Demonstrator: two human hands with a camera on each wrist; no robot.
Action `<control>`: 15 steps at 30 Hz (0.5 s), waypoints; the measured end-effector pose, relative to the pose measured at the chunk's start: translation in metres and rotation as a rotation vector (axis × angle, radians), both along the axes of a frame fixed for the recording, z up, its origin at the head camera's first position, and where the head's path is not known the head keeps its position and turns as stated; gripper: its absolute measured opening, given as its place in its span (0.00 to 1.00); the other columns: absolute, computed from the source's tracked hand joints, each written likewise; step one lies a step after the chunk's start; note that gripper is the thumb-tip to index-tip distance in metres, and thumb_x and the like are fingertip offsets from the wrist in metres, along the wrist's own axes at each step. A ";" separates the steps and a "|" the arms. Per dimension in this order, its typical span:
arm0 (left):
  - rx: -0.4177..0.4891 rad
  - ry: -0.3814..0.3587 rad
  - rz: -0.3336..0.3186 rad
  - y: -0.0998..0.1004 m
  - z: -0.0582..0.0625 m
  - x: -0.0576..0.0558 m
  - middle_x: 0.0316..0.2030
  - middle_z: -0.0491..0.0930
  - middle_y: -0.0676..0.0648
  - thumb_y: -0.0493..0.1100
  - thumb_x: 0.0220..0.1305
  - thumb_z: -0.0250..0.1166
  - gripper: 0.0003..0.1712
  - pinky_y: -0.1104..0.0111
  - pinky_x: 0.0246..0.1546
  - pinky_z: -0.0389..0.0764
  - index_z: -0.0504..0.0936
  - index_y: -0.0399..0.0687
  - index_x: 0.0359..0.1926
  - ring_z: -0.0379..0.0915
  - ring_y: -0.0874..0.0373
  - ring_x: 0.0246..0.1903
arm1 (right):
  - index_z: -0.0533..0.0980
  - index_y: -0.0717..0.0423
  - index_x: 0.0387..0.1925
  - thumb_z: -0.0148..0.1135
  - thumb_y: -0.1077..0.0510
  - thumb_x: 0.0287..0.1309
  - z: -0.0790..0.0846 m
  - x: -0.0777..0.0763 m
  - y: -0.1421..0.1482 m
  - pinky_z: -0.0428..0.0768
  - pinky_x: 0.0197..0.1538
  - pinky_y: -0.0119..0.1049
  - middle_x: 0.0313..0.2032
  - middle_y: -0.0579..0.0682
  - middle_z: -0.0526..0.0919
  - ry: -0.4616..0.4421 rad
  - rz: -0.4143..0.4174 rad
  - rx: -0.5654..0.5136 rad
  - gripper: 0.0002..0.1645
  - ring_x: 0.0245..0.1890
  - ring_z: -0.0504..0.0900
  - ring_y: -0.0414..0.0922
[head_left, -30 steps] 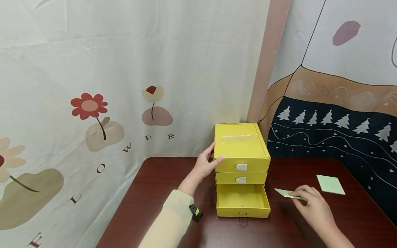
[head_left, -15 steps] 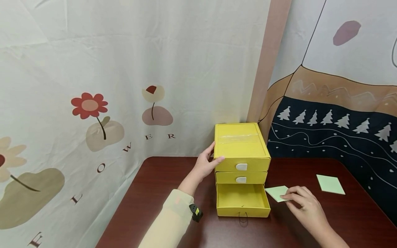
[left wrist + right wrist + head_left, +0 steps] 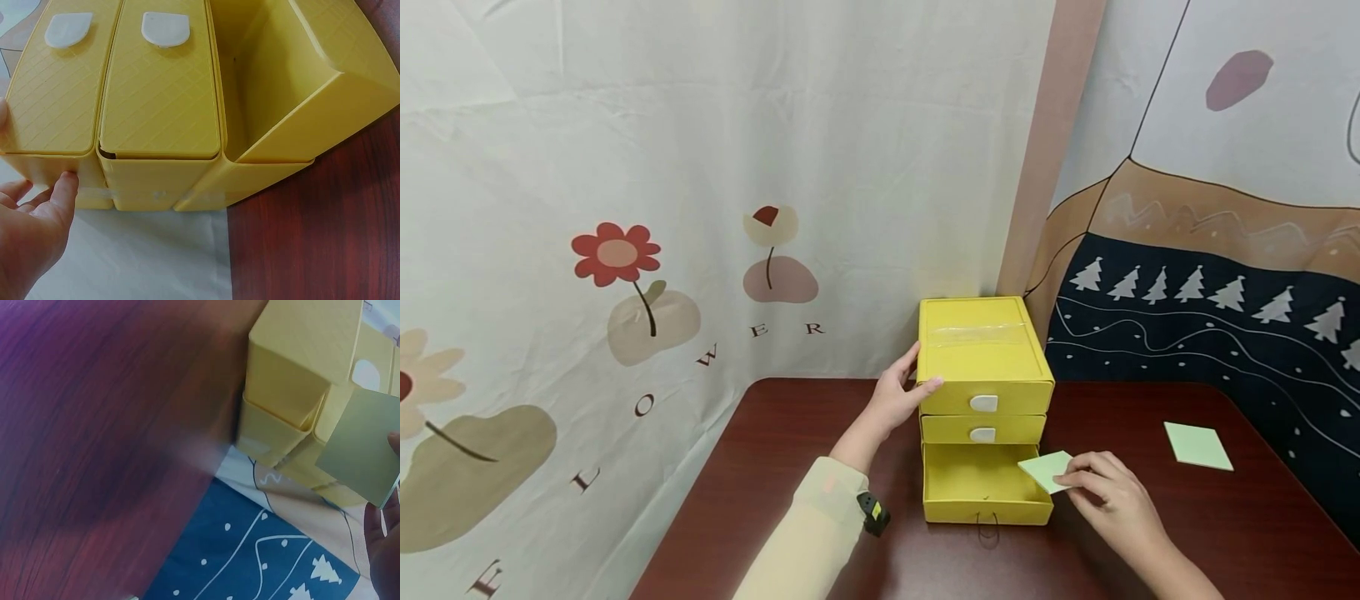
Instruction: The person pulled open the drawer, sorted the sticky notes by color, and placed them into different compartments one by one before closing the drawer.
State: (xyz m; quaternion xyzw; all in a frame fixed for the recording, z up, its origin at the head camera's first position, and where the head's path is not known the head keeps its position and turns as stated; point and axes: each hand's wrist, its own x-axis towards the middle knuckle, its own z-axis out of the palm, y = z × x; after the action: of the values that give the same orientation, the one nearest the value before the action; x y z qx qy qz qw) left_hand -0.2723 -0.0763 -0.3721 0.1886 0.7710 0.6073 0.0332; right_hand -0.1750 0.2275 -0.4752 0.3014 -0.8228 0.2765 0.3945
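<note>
A yellow cabinet (image 3: 981, 358) with three stacked drawers stands on the table. Its bottom drawer (image 3: 955, 512) is pulled out, with its inside showing. My left hand (image 3: 895, 404) rests against the cabinet's upper left side, fingers extended along it and thumb at the front corner. Between thumb and fingers, my right hand (image 3: 1111, 498) pinches a pale green sticky note pad (image 3: 1041, 470) by its near edge. The pad's far corner overlaps the right wall of the open drawer in the head view. In the right wrist view the pad (image 3: 362, 447) is tilted, covering part of the cabinet's front.
Another pale green sticky note pad (image 3: 1198, 446) lies flat at the right of the dark red table (image 3: 790, 433). White tabs (image 3: 983, 403) mark the two upper drawers. A thin dark loop (image 3: 988, 525) hangs at the bottom drawer's front. A printed cloth (image 3: 865, 167) backs the table.
My right hand has moved left with the pinched pad, from beside the cabinet to the open drawer's right edge, turning the pad's face more into view. My left hand stays in place.
</note>
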 end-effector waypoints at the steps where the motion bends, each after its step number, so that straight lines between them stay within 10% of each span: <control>1: -0.002 0.000 0.001 0.000 0.000 0.000 0.63 0.53 0.46 0.46 0.55 0.61 0.43 0.55 0.56 0.59 0.48 0.49 0.67 0.50 0.54 0.61 | 0.81 0.44 0.25 0.45 0.43 0.59 -0.001 -0.001 -0.002 0.66 0.36 0.23 0.32 0.41 0.76 0.001 0.011 -0.004 0.21 0.34 0.69 0.38; 9: -0.016 -0.007 0.008 0.000 0.001 0.001 0.64 0.52 0.46 0.47 0.55 0.61 0.43 0.55 0.57 0.58 0.47 0.50 0.67 0.48 0.54 0.62 | 0.81 0.44 0.27 0.60 0.54 0.51 -0.005 -0.005 -0.012 0.67 0.40 0.24 0.34 0.40 0.76 -0.002 0.078 -0.003 0.05 0.36 0.70 0.38; 15: -0.016 -0.007 0.007 0.000 0.001 0.001 0.64 0.52 0.46 0.47 0.55 0.61 0.43 0.55 0.57 0.58 0.47 0.50 0.67 0.49 0.54 0.62 | 0.81 0.44 0.25 0.47 0.48 0.59 -0.008 -0.011 -0.021 0.67 0.38 0.23 0.33 0.39 0.75 -0.005 0.084 0.013 0.16 0.35 0.69 0.37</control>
State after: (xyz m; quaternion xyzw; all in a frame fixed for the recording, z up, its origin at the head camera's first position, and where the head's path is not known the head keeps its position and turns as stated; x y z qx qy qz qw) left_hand -0.2711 -0.0761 -0.3712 0.1834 0.7764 0.6019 0.0350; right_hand -0.1860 0.2067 -0.4833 0.3378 -0.8121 0.2882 0.3786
